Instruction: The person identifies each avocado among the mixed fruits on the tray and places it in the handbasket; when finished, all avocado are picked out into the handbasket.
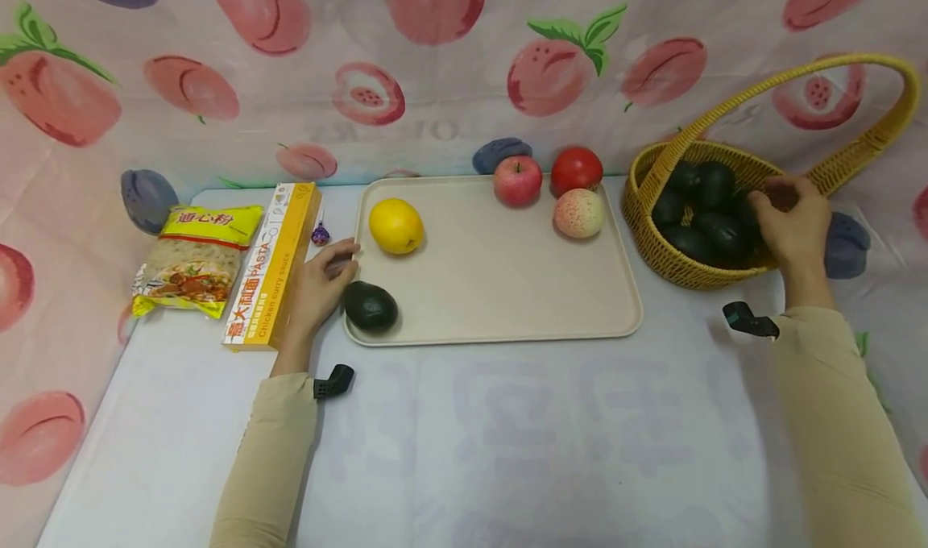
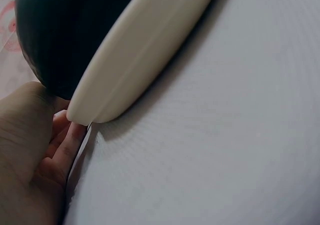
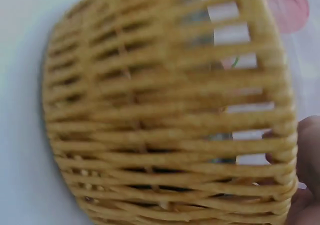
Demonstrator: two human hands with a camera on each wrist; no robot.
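My right hand point(image 1: 797, 217) reaches over the right rim of a yellow wicker basket point(image 1: 663, 250). Its thumb is near one of several dark green avocados point(image 1: 725, 238) inside; no avocado shows between thumb and fingers. Through the weave in the right wrist view, part of the hand point(image 3: 310, 155) appears at the rim. At the left edge of a beige tray point(image 1: 478, 290), my left hand point(image 1: 319, 286) lies with loosely bent fingers. A single avocado point(image 1: 370, 306) sits on the tray's front left corner, beside that hand. The left wrist view shows fingers point(image 2: 65, 145) against the tray edge point(image 2: 125, 60).
On the tray are a lemon point(image 1: 395, 226), an apple point(image 1: 518, 181), a tomato point(image 1: 577, 170) and a speckled peach-like fruit point(image 1: 579, 213). Left of it lie a yellow pasta box point(image 1: 279, 266), a bag of pasta point(image 1: 199, 258) and a small purple ornament point(image 1: 320, 234). The basket's handle point(image 1: 768, 89) arches high.
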